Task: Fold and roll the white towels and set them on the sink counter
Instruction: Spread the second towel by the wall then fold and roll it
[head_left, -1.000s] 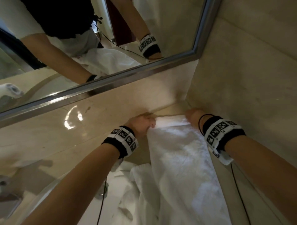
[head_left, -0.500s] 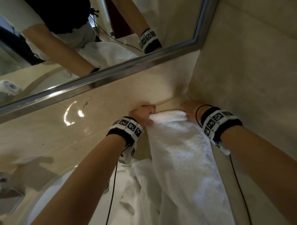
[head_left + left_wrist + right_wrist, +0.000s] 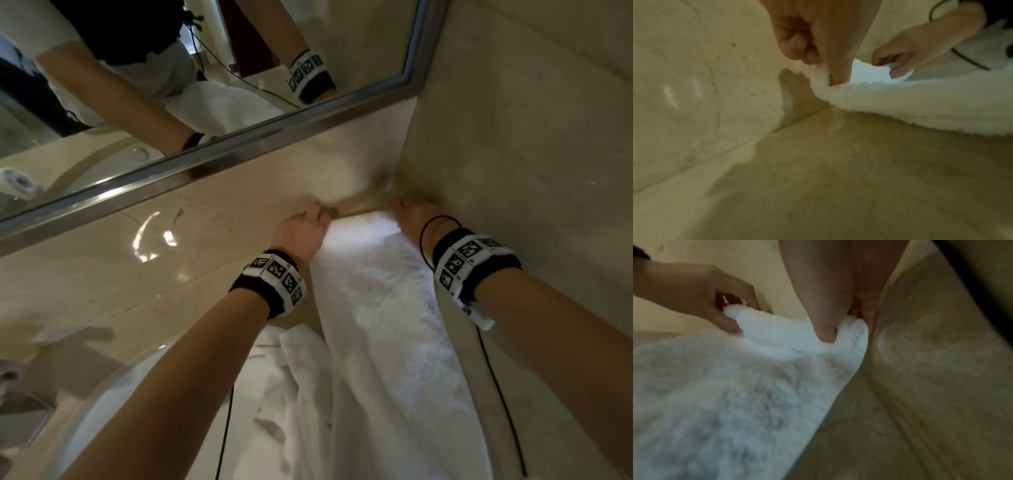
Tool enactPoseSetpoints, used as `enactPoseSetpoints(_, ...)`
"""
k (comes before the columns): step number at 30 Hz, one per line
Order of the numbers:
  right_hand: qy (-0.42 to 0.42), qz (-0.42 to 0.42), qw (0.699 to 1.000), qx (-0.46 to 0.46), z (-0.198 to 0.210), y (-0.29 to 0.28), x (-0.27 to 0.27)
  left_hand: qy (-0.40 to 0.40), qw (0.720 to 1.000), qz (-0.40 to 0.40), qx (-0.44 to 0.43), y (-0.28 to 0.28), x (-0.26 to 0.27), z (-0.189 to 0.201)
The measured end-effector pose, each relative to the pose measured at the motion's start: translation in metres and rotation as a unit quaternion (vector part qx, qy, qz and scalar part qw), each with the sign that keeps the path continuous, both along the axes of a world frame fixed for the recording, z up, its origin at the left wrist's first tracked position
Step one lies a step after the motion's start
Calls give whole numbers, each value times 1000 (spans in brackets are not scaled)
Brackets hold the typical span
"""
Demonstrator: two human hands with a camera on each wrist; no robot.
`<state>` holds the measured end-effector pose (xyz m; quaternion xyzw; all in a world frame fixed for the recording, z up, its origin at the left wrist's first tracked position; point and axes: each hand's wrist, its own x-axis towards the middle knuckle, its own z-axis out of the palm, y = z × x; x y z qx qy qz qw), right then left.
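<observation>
White towel (image 3: 383, 308), beige marble counter (image 3: 102, 274), black-and-white checker-patterned wristbands (image 3: 274, 284).

Right hand (image 3: 840, 318) pinches the far right corner of the white towel (image 3: 731, 386), thumb pressed into the pile, while the left hand (image 3: 701, 300) grips its far left corner, the towel lying on the beige table (image 3: 890, 443).

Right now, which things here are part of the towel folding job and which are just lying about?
Part of the job:
- towel, far end pinched at its corners
- left hand
- right hand
- counter
- second towel, crumpled by the sink, probably next

Just there:
- mirror
- side wall
- wristbands
- cable
</observation>
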<state>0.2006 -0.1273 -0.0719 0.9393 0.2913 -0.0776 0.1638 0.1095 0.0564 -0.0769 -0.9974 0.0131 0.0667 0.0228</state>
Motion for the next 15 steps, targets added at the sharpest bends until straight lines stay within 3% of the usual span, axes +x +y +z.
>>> enactPoseSetpoints(1,-32,18,999,-9,-2,1,-2,9,1000,-5,12,-1,1,-4)
enactPoseSetpoints(4,43,21,997,-55,-5,5,-2,33,999,20,5,1,9,-9)
enactPoseSetpoints(7,63,44,994,-71,-1,5,4,39,999,36,-4,1,12,-10)
enactPoseSetpoints(15,92,103,985,-101,-1,-1,-14,76,994,-74,30,7,-6,-12)
